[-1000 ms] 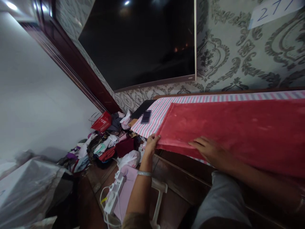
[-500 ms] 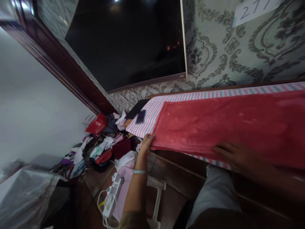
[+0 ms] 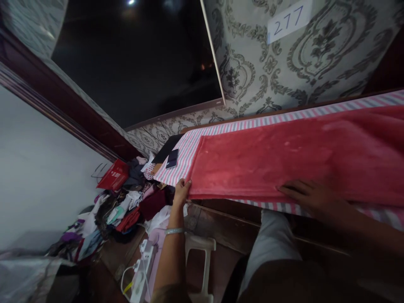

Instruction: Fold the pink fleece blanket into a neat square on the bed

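A red plush blanket (image 3: 252, 162), folded into a long strip, lies over a pink, grey and white striped cloth (image 3: 186, 156) on a long surface along the wall. My left hand (image 3: 182, 192) pinches the blanket's near left corner between thumb and fingers. Farther right, my right hand (image 3: 311, 195) rests on the blanket close to its front edge, fingers stretched out and palm down. A dark phone (image 3: 172, 158) lies on the striped cloth, beyond my left hand and left of the blanket.
Below left, a heap of clothes (image 3: 126, 208) lies beside a red basket (image 3: 114, 174). A white power strip (image 3: 142, 271) with cables and a pale stool (image 3: 206, 261) stand near my left forearm. A large television (image 3: 142, 63) hangs above the surface.
The view has shifted to the right. My right hand has settled along the blanket's front edge, which looks straighter. My left hand stays at the corner.
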{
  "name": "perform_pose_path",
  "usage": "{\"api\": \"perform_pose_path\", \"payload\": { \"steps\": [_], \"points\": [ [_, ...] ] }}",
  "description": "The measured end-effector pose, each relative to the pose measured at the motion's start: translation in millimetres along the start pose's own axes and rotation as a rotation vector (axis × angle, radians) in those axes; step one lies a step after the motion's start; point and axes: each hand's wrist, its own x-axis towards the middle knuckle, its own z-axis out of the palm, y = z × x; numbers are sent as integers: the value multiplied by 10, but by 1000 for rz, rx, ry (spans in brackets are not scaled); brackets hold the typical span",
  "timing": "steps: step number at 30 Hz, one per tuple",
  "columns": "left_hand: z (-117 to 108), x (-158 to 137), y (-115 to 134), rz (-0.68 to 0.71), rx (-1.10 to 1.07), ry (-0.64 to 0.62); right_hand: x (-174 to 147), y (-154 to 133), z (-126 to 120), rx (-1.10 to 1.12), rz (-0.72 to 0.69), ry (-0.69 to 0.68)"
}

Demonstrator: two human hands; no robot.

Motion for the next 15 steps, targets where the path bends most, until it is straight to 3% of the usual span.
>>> {"api": "perform_pose_path", "payload": {
  "steps": [6, 11, 15],
  "points": [
    [46, -49, 9, -82, -53, -90, -123, -74, -215, -40, 94, -98],
    [36, -73, 157, -207, -201, -259, -125, -86, -245, -149, 61, -22],
    [29, 18, 354, -185, -254, -280, -36, -82, -268, -173, 19, 5]
  ]
}}
